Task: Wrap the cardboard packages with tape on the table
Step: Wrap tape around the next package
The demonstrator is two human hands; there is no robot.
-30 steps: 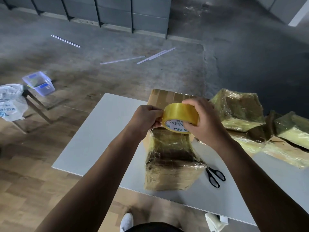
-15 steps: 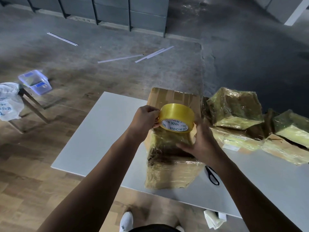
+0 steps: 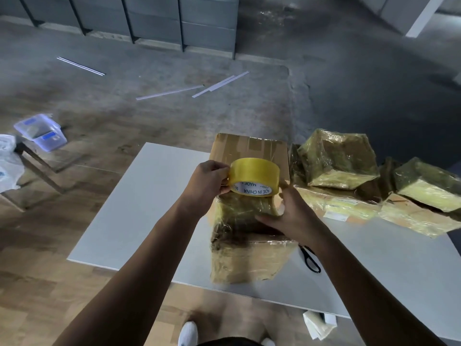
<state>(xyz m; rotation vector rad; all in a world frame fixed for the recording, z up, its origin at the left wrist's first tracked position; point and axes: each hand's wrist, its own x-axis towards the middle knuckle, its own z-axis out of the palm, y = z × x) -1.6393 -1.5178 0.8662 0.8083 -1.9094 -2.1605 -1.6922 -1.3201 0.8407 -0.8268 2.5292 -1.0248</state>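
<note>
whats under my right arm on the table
Black scissors lie on the table beside the wrapped box. Their handles show; the forearm covers the blade end.

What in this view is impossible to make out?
Head view only:
Scissors: partly hidden behind the right forearm.
Right hand: whether it pinches tape from the tape roll is unclear; its own fingers hide that.
White bag: cut off by the left edge.
Label on a wrapped package: too small to read.

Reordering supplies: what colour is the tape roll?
The tape roll is translucent yellow; head view shows it best.
</note>
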